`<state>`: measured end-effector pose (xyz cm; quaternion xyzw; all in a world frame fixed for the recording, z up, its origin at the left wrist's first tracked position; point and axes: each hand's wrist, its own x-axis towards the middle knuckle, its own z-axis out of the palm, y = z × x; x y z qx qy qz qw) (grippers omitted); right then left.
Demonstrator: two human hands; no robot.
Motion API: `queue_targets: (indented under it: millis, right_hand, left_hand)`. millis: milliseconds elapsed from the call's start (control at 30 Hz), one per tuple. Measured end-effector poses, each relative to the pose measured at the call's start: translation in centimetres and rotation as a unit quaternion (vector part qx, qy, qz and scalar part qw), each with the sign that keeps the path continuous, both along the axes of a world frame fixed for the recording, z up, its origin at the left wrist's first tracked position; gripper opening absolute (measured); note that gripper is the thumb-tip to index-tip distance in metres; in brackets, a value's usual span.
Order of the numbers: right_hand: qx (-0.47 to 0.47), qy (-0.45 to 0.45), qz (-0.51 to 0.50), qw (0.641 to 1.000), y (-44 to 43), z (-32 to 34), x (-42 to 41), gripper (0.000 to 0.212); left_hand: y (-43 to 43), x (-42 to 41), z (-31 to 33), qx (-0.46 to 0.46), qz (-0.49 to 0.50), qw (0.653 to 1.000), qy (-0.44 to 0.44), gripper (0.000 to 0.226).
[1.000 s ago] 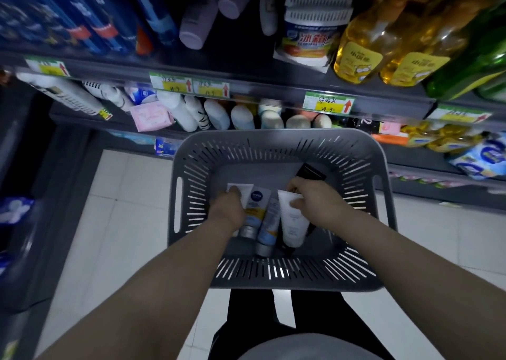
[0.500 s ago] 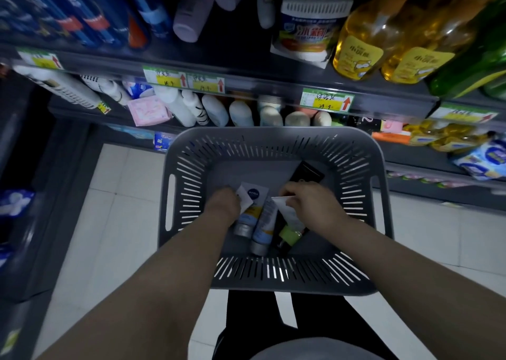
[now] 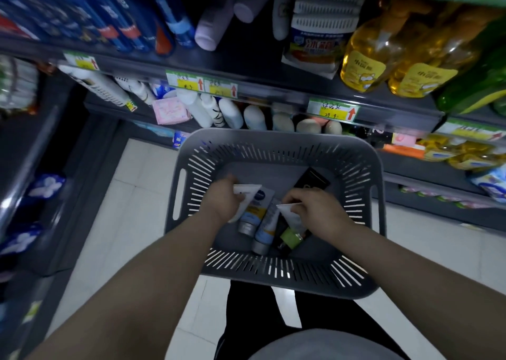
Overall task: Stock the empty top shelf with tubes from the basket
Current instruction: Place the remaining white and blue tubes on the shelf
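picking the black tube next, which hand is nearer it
Right. The right hand is close beside the black tube; the left hand is farther off to its left.

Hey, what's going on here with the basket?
A person at store shelves has both hands in a grey basket. The left hand grips a white tube; the right hand pinches a green-capped tube. Two silver-capped tubes and a black tube lie loose beside them. Neither held tube is out of the basket yet.
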<state>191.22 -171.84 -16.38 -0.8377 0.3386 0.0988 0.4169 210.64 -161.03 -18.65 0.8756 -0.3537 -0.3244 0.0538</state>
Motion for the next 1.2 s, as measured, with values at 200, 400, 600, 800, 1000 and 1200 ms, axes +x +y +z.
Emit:
queue_targets:
  millis: [200,400,600,800,1000,1200]
  right_hand:
    - [-0.047,-0.017,-0.046,0.998,1.0,2.0,-0.4,0.012]
    - [-0.092,-0.095,-0.121,0.984,3.7,6.4,-0.4,0.015]
    - [-0.202,-0.162,-0.206,0.944,4.7,12.7,0.4,0.018]
    - [-0.281,-0.246,-0.270,0.887,4.0,22.0,0.6,0.020]
    - [-0.353,-0.259,-0.282,0.853,1.2,29.6,0.9,0.018]
    - [-0.391,-0.247,-0.297,0.836,-3.3,34.3,0.4,0.017]
  left_hand:
    - [0.8,-1.0,4.0,-0.092,-0.058,0.993,0.039,0.021]
    - [1.3,-1.0,9.5,-0.200,-0.137,0.969,0.050,0.019]
    - [0.6,0.8,17.2,-0.297,-0.201,0.933,-0.026,0.018]
    - [-1.7,1.2,29.2,-0.414,-0.247,0.875,-0.052,0.020]
    - [-7.4,1.4,39.1,-0.464,-0.215,0.850,-0.127,0.021]
    - [-15.5,1.6,42.6,-0.446,-0.199,0.857,-0.167,0.020]
